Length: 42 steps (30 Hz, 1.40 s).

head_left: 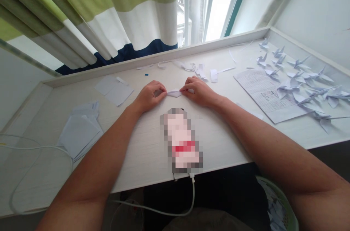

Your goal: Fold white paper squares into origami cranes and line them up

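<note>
A small folded white paper is stretched between my two hands, just above or on the white desk. My left hand pinches its left end between thumb and fingers. At its right end my right hand does the same. The middle of the paper shows as a narrow strip with a pointed lower edge; its ends are hidden by my fingertips. Right below the hands lies a phone-shaped item, blurred out, with a white cable plugged into its near end.
Several folded paper cranes crowd the right side, partly over a written sheet. Paper scraps lie behind my hands. White sheets are stacked at left, with more paper behind. A green basket stands below the desk's front edge.
</note>
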{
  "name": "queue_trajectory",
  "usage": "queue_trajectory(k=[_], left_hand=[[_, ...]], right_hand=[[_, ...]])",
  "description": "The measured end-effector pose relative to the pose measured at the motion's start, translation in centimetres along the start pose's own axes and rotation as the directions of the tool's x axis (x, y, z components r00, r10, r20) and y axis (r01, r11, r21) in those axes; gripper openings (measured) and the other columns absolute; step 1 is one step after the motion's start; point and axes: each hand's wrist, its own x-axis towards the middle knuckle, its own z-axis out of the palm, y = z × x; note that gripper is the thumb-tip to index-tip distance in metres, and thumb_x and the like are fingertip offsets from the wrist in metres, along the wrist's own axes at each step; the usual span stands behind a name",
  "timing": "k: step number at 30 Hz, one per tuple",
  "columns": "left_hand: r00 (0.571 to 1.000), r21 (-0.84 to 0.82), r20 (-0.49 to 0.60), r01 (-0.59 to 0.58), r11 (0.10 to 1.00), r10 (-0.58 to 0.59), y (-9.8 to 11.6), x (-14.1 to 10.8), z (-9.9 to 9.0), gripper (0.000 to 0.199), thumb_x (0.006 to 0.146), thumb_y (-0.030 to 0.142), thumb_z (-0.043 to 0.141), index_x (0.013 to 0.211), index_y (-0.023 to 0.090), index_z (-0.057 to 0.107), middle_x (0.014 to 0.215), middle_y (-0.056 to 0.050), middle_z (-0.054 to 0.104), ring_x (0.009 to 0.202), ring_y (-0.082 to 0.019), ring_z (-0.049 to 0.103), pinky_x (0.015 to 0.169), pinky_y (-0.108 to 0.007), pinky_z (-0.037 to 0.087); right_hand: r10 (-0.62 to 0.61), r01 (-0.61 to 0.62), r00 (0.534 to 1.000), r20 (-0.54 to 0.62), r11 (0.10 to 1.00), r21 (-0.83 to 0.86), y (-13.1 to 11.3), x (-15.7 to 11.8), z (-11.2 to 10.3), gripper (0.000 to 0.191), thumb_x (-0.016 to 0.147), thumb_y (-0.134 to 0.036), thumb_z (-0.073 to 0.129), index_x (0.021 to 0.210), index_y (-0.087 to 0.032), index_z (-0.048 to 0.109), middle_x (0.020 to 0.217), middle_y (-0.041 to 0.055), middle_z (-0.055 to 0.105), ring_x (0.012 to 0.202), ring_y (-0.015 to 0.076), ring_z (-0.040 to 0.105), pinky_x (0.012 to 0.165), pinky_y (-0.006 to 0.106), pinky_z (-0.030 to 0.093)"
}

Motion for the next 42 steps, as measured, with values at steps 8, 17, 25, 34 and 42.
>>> queue_trajectory(k=[8, 17, 25, 34, 42], left_hand=[[0.997, 0.013, 0.030, 0.074, 0.997, -0.074, -0.7, 0.4, 0.0, 0.010, 0.088, 0.029, 0.068, 0.081, 0.022, 0.070, 0.092, -0.007, 0.073, 0.095, -0.025, 0.063, 0.081, -0.039, 0.054], [0.998, 0.087, 0.049, -0.050, 0.995, 0.046, 0.1, 0.2, -0.6, 0.008, 0.088, 0.024, 0.066, 0.092, 0.021, 0.072, 0.098, -0.007, 0.074, 0.098, -0.026, 0.066, 0.093, -0.043, 0.054], [0.984, 0.088, 0.031, -0.178, 0.980, 0.176, 0.0, 0.2, -0.2, 0.019, 0.097, 0.038, 0.069, 0.099, 0.024, 0.082, 0.102, -0.009, 0.080, 0.098, -0.025, 0.069, 0.092, -0.042, 0.056], [0.977, 0.164, 0.011, -0.212, 0.963, 0.214, -0.1, 0.1, -1.1, 0.025, 0.102, 0.043, 0.064, 0.109, 0.028, 0.082, 0.109, -0.009, 0.082, 0.100, -0.023, 0.073, 0.089, -0.039, 0.057], [0.972, 0.133, 0.050, -0.234, 0.963, 0.229, 0.2, 0.0, -1.3, 0.020, 0.101, 0.039, 0.065, 0.098, 0.027, 0.081, 0.109, -0.008, 0.082, 0.097, -0.022, 0.075, 0.087, -0.037, 0.057]], right_hand=[[0.000, 0.000, 1.000, -0.004, 1.000, 0.010, 0.2, -0.1, 0.1, 0.023, 0.100, -0.025, 0.062, 0.101, -0.023, 0.085, 0.097, 0.0104, 0.065, 0.101, 0.0278, 0.056, 0.092, 0.041, 0.047], [0.012, -0.012, 1.000, 0.001, 1.000, 0.010, 0.4, 0.0, 0.1, 0.023, 0.100, -0.027, 0.062, 0.102, -0.024, 0.085, 0.098, 0.0105, 0.067, 0.100, 0.0280, 0.057, 0.093, 0.042, 0.047], [0.011, -0.011, 1.000, 0.004, 1.000, -0.003, 0.3, -0.1, 0.0, 0.023, 0.100, -0.026, 0.062, 0.104, -0.023, 0.085, 0.097, 0.0108, 0.067, 0.099, 0.0275, 0.057, 0.092, 0.041, 0.046], [-0.005, 0.006, 1.000, -0.005, 1.000, 0.018, 0.6, 0.0, 0.0, 0.023, 0.099, -0.024, 0.063, 0.104, -0.022, 0.085, 0.098, 0.0105, 0.067, 0.098, 0.0266, 0.057, 0.091, 0.040, 0.047], [-0.001, 0.001, 1.000, -0.004, 1.000, 0.015, 0.5, 0.0, 0.0, 0.022, 0.099, -0.022, 0.064, 0.104, -0.021, 0.085, 0.098, 0.0108, 0.067, 0.098, 0.0265, 0.058, 0.091, 0.040, 0.047]])
